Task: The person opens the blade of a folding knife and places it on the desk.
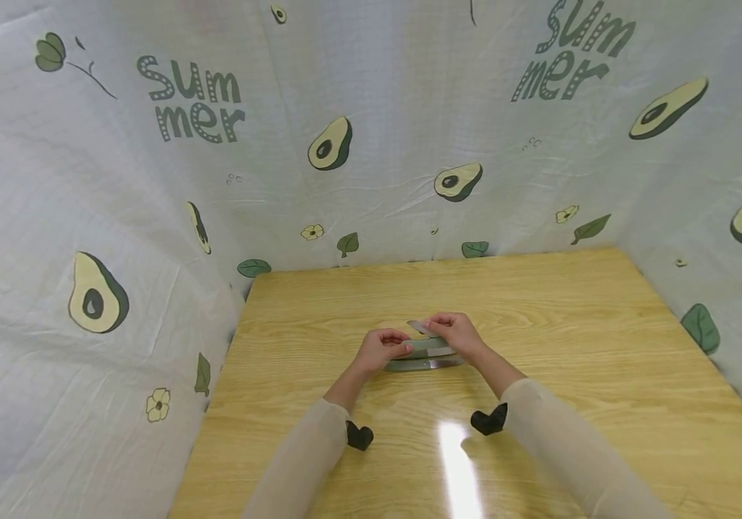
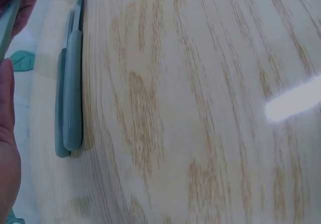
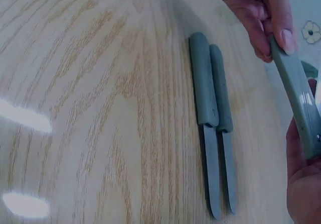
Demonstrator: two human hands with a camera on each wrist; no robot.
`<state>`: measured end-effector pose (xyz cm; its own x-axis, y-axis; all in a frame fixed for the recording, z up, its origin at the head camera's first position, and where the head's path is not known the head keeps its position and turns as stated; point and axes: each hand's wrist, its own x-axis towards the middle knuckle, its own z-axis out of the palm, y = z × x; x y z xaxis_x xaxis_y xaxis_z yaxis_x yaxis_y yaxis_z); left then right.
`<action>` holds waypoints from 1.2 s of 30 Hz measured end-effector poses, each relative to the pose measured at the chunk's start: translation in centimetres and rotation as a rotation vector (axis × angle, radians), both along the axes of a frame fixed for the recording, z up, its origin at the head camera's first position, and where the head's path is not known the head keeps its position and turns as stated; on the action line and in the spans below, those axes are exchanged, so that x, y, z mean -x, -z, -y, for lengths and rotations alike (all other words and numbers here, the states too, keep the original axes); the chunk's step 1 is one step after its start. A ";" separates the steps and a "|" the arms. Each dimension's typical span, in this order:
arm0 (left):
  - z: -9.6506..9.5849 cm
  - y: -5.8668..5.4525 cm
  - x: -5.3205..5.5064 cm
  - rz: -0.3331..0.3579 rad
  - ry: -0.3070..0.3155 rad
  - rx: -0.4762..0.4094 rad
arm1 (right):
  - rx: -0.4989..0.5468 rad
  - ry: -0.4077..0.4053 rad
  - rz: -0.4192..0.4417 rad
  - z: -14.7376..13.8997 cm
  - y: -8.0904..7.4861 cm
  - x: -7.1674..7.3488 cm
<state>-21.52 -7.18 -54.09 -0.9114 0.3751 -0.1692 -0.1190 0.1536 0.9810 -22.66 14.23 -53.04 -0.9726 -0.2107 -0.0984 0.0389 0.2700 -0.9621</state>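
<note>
A green-handled folding knife [image 3: 296, 96] is held between both hands, its blade swung partly out from the handle in the head view. My left hand [image 1: 379, 349] pinches the left end of the handle between thumb and fingers. At the pivot end, my right hand [image 1: 460, 336] grips the knife, with fingertips by the blade [image 1: 418, 327]. Below them on the table lie two similar knives side by side, blades extended: a nearer knife [image 3: 203, 78] and a farther knife [image 3: 220, 88]. Their blades point right in the head view.
The wooden table [image 1: 306, 303] has a bright light reflection [image 1: 458, 468] near its front. A hanging cloth [image 1: 384, 86] printed with avocados and leaves closes off the back and both sides.
</note>
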 end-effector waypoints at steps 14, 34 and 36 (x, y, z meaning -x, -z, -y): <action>0.4 -0.1 -0.3 -0.049 0.129 0.126 | -0.177 -0.411 -0.117 -0.5 -2.6 1.9; 2.8 1.0 -0.4 -0.077 -0.013 -0.096 | 0.017 -0.270 0.062 -7.1 -1.9 1.4; 2.8 1.1 -0.3 -0.039 -0.064 -0.171 | 0.097 -0.227 0.083 -7.4 -1.1 0.9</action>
